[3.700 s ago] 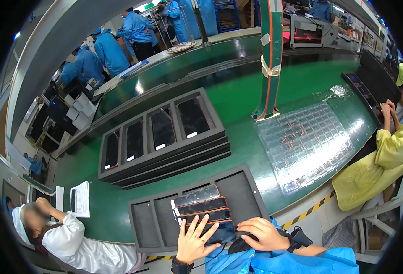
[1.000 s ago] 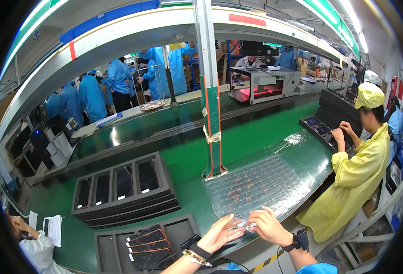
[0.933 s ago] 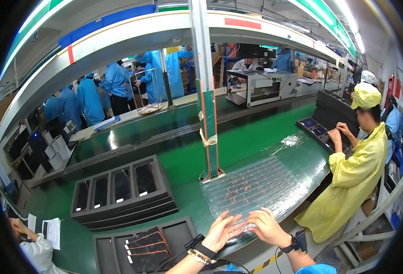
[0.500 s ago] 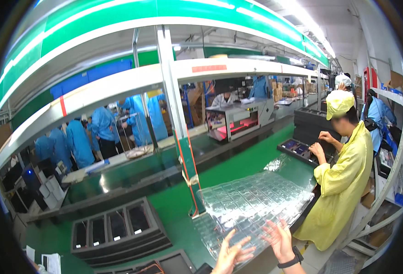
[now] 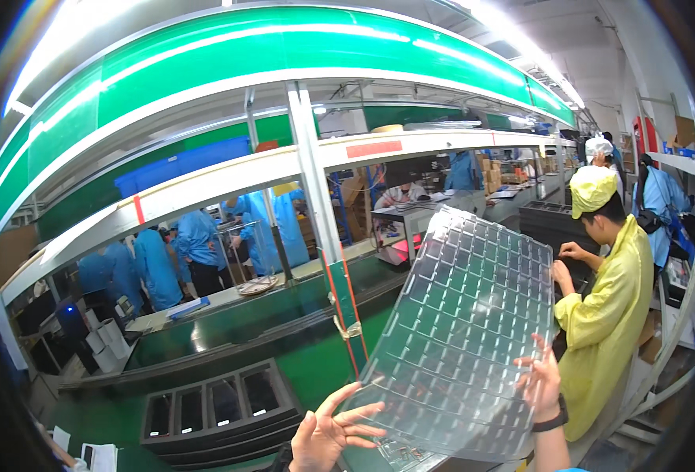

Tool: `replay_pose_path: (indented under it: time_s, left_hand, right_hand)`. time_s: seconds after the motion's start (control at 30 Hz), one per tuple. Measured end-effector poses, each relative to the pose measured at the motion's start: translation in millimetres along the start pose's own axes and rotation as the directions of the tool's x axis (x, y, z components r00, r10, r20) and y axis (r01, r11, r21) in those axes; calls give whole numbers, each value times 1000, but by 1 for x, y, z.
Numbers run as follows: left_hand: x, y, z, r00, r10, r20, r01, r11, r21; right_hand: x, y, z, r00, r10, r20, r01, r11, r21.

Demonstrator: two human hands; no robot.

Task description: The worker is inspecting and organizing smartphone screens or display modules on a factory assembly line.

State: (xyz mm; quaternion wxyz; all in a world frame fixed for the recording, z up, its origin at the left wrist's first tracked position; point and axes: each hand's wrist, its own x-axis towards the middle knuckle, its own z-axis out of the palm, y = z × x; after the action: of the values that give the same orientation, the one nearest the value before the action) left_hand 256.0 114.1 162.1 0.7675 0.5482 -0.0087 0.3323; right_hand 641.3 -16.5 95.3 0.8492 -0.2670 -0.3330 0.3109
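A large clear plastic tray [image 5: 465, 315] with a grid of rectangular pockets is raised and tilted in front of me, its far end high. My right hand [image 5: 544, 381] grips its right edge, fingers curled against the sheet. At the lower left edge is my left hand [image 5: 333, 433], fingers spread and thumb apart, the fingertips beside or just touching the plastic; I cannot tell if they bear any weight. Below the raised tray, part of another clear plastic piece [image 5: 405, 455] shows near the bottom edge.
Stacked dark trays [image 5: 218, 409] with black compartments stand at the left on the green work surface. A metal post [image 5: 320, 189] rises beyond the tray. At the right, a co-worker in a yellow coat [image 5: 611, 315] works near black bins [image 5: 548, 216].
The clear tray has come up off the green surface and tilted steeply. My right hand has closed on its edge and moved right and up; my left hand has moved left.
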Motion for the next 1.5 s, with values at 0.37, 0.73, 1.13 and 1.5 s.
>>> replay_pose_path:
  time_s: [0.37,0.73,1.13,1.5]
  left_hand:
    - [43,33,33,957,-269,-111,287,812,508]
    - [130,53,36,973,203,-107,-127,865,485]
    - [222,67,43,954,298,-45,-245,853,462]
    - [253,59,26,961,274,41,-251,796,550]
  right_hand:
    - [74,-42,7,928,51,368,-47,999,-19]
    - [56,22,49,868,64,492,-307,849,431]
    - [63,10,160,938,-207,278,151,966,209]
    - [119,23,162,936,-342,81,317,921,227]
